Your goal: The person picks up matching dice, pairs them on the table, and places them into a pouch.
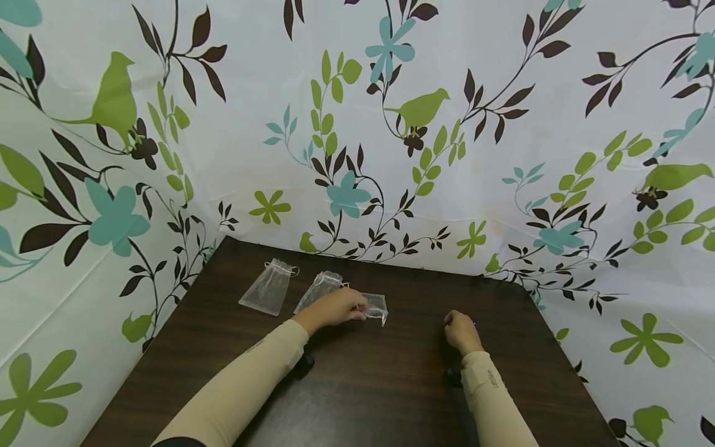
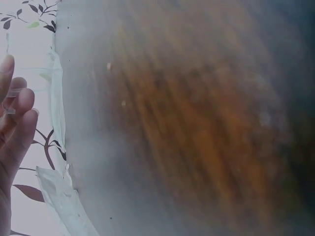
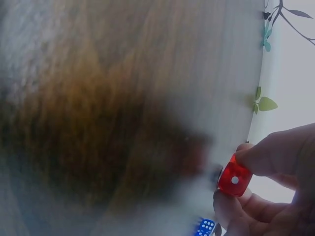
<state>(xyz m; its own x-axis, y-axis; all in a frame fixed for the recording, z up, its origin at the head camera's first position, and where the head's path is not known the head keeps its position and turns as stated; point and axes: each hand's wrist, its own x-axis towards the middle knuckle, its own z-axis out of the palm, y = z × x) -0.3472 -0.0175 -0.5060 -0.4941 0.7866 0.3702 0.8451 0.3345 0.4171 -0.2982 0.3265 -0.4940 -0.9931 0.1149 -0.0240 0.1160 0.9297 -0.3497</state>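
Observation:
My left hand (image 1: 335,307) is at the back middle of the table, its fingers gripping a small sheer drawstring bag (image 1: 377,304) that spreads out to their right. In the left wrist view the left hand (image 2: 17,118) shows only at the edge, with a thin clear strand by its fingers. Farther right, my right hand (image 1: 462,332) is low over the table. The right wrist view shows it pinching a translucent red die (image 3: 235,181) between thumb and fingers. A blue die (image 3: 205,227) with white dots appears just below those fingers; whether the hand holds it I cannot tell.
Two more sheer drawstring bags lie flat to the left, one farther off (image 1: 267,288) and one (image 1: 319,288) partly behind the left hand. The dark wooden table (image 1: 380,385) ends at the back against a patterned cloth (image 1: 234,155), which also hangs along both sides.

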